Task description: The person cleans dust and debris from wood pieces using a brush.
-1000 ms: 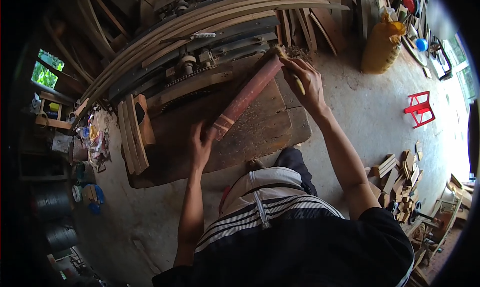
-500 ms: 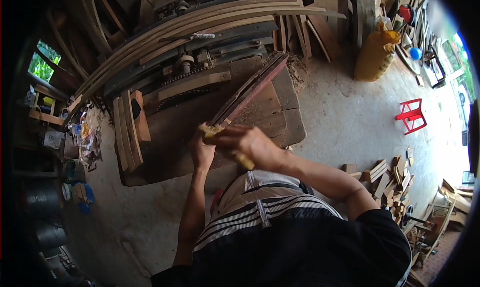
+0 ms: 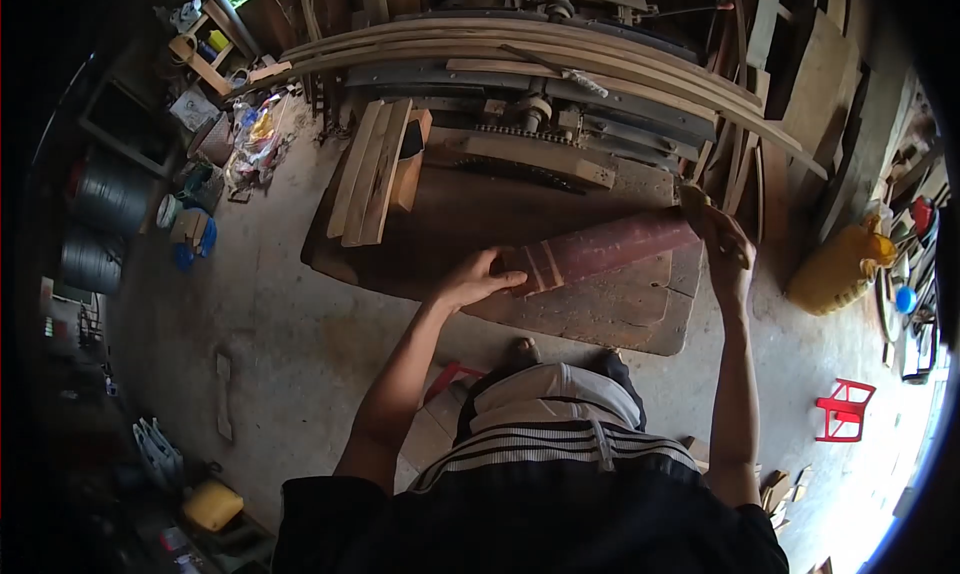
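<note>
A long reddish-brown wooden piece (image 3: 610, 249) lies at a slant above the dark wooden work surface (image 3: 440, 224), its flat face toward me. My left hand (image 3: 478, 281) grips its left end, thumb on the face near two pale bands. At the far right end is my right hand (image 3: 728, 242), fingers curled round a small yellowish-brown object (image 3: 692, 200) that meets the piece's end. What that object is cannot be made out.
Curved boards (image 3: 520, 36) lie across the machinery behind. Short planks (image 3: 372, 174) rest on the surface's left. A yellow sack (image 3: 835, 274) and red stool (image 3: 845, 411) stand right. Black drums (image 3: 112, 199) are at left.
The view has swung right. My hands, close together before, are now far apart at the two ends of the piece, which has turned from a steep slant to nearly level.
</note>
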The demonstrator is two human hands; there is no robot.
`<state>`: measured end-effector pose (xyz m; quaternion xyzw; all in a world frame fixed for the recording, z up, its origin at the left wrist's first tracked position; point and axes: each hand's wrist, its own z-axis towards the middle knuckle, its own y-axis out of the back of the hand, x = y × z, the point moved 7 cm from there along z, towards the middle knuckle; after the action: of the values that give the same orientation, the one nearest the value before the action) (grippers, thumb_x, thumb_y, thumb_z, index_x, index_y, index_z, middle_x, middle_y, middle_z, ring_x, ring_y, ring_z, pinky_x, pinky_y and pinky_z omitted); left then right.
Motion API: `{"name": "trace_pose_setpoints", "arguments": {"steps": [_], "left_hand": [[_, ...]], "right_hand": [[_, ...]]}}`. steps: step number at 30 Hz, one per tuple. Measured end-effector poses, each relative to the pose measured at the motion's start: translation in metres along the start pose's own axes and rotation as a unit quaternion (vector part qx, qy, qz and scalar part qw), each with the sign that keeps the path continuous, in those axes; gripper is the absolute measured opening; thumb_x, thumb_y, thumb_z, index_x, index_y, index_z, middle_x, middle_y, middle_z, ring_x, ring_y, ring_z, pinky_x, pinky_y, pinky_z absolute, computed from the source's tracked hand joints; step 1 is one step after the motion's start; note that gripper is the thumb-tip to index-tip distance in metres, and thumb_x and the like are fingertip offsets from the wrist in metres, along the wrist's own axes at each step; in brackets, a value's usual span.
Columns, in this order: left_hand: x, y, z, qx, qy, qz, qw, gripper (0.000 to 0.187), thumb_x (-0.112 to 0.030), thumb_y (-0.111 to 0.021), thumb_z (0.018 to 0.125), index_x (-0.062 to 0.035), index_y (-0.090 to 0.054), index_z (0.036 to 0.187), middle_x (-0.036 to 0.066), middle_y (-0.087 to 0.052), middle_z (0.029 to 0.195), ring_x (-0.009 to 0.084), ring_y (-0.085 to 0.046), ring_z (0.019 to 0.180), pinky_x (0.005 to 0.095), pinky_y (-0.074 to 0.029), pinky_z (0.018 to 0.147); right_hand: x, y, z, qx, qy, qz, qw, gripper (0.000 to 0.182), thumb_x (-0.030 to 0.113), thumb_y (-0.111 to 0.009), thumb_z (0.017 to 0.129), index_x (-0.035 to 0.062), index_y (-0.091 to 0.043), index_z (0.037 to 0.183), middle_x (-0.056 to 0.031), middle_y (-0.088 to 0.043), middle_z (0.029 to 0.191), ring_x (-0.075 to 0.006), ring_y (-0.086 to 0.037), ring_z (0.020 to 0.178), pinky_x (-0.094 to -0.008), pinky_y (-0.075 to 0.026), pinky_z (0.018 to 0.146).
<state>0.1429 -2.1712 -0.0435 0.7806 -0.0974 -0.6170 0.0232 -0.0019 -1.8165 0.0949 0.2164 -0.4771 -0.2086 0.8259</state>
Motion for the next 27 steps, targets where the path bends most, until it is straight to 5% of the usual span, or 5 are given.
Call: {"name": "trace_pose_setpoints", "arguments": {"steps": [6,12,18,20,27], "left_hand": [[-0.019,-0.007,-0.023,-0.142,-0.055,0.275,0.949,0.097,-0.028,-0.086,0.071,0.0128,-0.033,0.141,0.025,-0.047,0.129,0.0403,-0.053,0.120,0.0395,-0.049,0.099],[-0.019,-0.006,-0.025,-0.188,-0.125,0.328,0.917,0.090,-0.019,-0.089,0.066,0.0020,-0.040,0.139,0.019,-0.046,0.128,0.0347,-0.052,0.117,0.0412,-0.048,0.094],[-0.015,-0.004,-0.028,-0.213,-0.175,0.315,0.908,0.082,-0.024,-0.089,0.065,-0.0037,-0.049,0.134,0.018,-0.056,0.126,0.0357,-0.051,0.118,0.0459,-0.041,0.100],[-0.013,-0.002,-0.027,-0.224,-0.172,0.309,0.908,0.082,-0.024,-0.089,0.065,-0.0044,-0.049,0.134,0.017,-0.056,0.127,0.0354,-0.051,0.118,0.0458,-0.041,0.101],[-0.008,-0.001,-0.029,-0.236,-0.174,0.274,0.916,0.084,-0.023,-0.089,0.065,-0.0080,-0.049,0.137,0.015,-0.054,0.130,0.0323,-0.049,0.123,0.0432,-0.041,0.102]], "right_hand": [[0.036,-0.031,-0.012,0.052,0.105,-0.088,0.989,0.029,0.002,-0.062,0.086,0.0051,-0.068,0.114,-0.0124,-0.069,0.097,-0.0248,-0.069,0.080,-0.0352,-0.057,0.070],[0.118,-0.102,-0.070,0.173,0.245,0.071,0.951,0.026,0.002,-0.061,0.080,0.0033,-0.068,0.105,-0.0188,-0.069,0.098,-0.0268,-0.069,0.082,-0.0376,-0.059,0.070],[0.069,-0.098,-0.064,0.203,-0.013,0.239,0.949,0.023,0.006,-0.062,0.092,0.0036,-0.070,0.114,-0.0082,-0.072,0.085,-0.0150,-0.066,0.068,-0.0288,-0.053,0.060],[0.025,-0.055,-0.041,0.162,-0.113,0.140,0.970,0.022,0.006,-0.059,0.094,0.0040,-0.071,0.113,-0.0063,-0.074,0.089,-0.0125,-0.069,0.073,-0.0275,-0.054,0.064],[0.022,-0.024,-0.035,0.090,0.057,-0.191,0.976,0.035,0.009,-0.063,0.087,0.0121,-0.065,0.122,-0.0111,-0.072,0.097,-0.0258,-0.071,0.084,-0.0368,-0.059,0.075]]}}
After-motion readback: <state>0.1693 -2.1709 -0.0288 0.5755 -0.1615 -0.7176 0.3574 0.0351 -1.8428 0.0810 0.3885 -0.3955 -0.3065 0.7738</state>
